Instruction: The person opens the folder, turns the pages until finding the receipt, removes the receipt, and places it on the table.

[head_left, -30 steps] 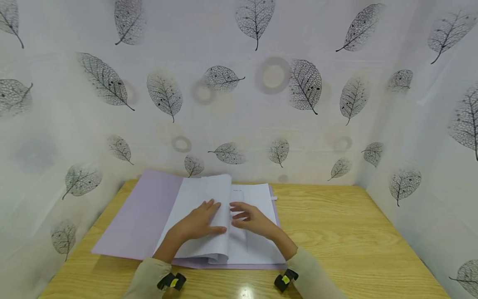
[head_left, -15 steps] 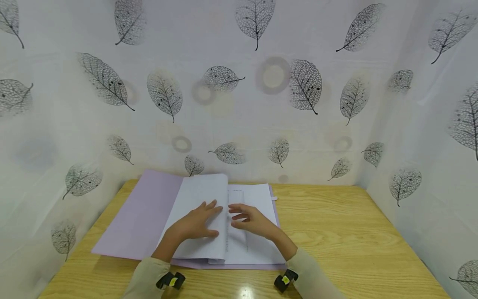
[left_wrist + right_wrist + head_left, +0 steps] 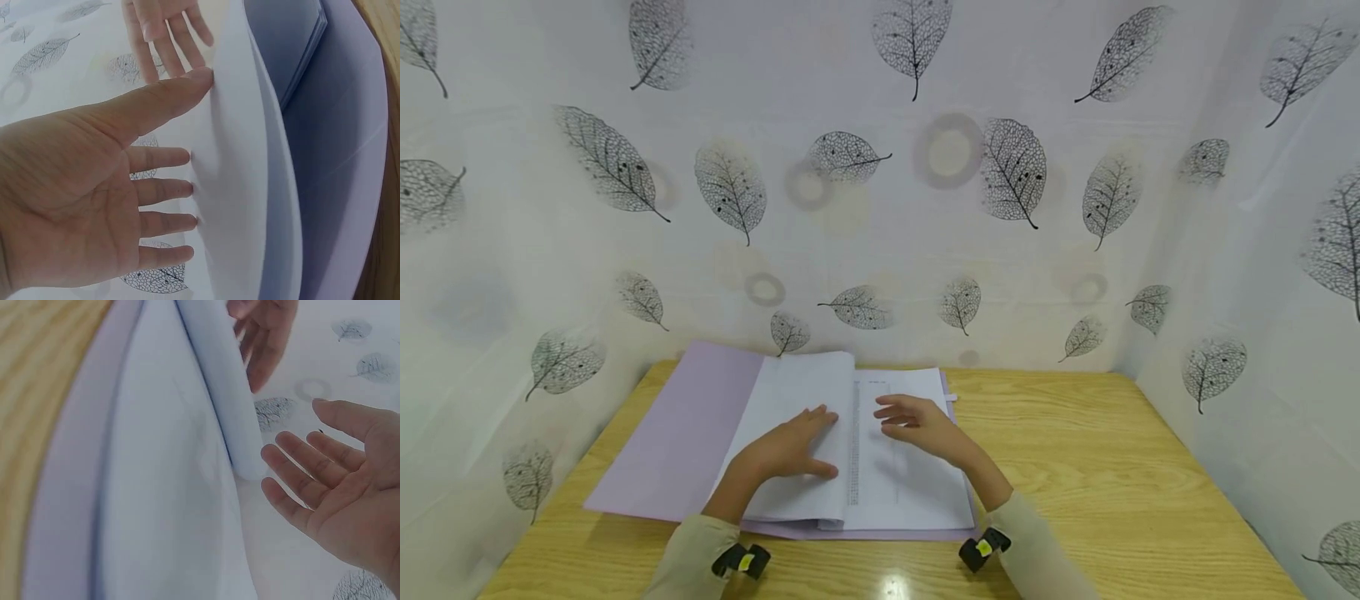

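Observation:
A lilac folder point(image 3: 681, 433) lies open on the table with white paper sheets inside. My left hand point(image 3: 786, 450) rests with spread fingers on the turned sheets point(image 3: 801, 379) left of the fold. In the left wrist view, its thumb and fingertips touch the white page point(image 3: 240, 187), which bows over more pages. My right hand point(image 3: 925, 429) hovers over the right-hand page point(image 3: 925, 500), fingers loosely bent and holding nothing. That page carries a column of small print and faint lines. In the right wrist view, the right hand point(image 3: 350, 487) is apart from the paper.
The wooden table point(image 3: 1097, 483) extends right of the folder. A pale curtain point(image 3: 880, 225) with leaf prints hangs behind and at both sides. A small white tab point(image 3: 952, 397) sticks out at the folder's right edge. Black bands sit on both wrists.
The turned sheets have settled flatter to the left, showing more of the printed page. My right hand has moved right and slightly up, away from the fold. The left hand has shifted slightly left.

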Demonstrator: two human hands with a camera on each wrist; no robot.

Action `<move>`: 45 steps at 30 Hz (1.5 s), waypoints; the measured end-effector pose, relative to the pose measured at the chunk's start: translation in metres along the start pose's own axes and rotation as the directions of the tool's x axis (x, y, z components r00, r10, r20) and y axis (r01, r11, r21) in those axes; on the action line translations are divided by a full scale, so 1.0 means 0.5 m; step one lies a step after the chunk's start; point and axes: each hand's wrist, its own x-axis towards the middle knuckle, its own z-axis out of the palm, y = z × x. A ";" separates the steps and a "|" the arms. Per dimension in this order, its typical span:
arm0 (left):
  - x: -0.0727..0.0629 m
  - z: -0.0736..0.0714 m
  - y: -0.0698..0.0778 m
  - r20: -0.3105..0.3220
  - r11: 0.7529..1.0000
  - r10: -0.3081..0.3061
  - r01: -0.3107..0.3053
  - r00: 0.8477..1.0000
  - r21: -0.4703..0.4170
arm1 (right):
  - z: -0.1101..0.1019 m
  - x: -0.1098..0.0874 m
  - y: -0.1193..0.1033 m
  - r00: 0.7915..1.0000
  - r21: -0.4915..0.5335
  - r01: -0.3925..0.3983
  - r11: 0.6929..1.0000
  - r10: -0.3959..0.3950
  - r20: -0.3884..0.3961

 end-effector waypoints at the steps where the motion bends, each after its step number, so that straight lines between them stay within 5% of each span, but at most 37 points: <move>1: 0.000 0.000 -0.002 0.000 1.000 0.007 -0.007 1.000 0.002 | -0.008 -0.001 0.002 1.000 -0.002 0.000 1.000 0.000 -0.013; 9: -0.006 -0.011 -0.020 0.022 0.995 0.097 -0.097 0.995 -0.018 | -0.074 -0.019 0.013 0.991 -0.035 -0.025 0.999 0.021 -0.128; 19: -0.006 -0.016 -0.032 0.076 1.000 0.028 -0.027 0.997 -0.012 | -0.131 -0.038 0.045 0.977 -0.066 -0.099 0.993 0.085 -0.197; 45: -0.004 -0.013 -0.037 0.089 1.000 0.002 -0.001 0.996 -0.007 | -0.120 -0.039 0.101 0.937 -0.109 -0.329 0.938 0.310 -0.158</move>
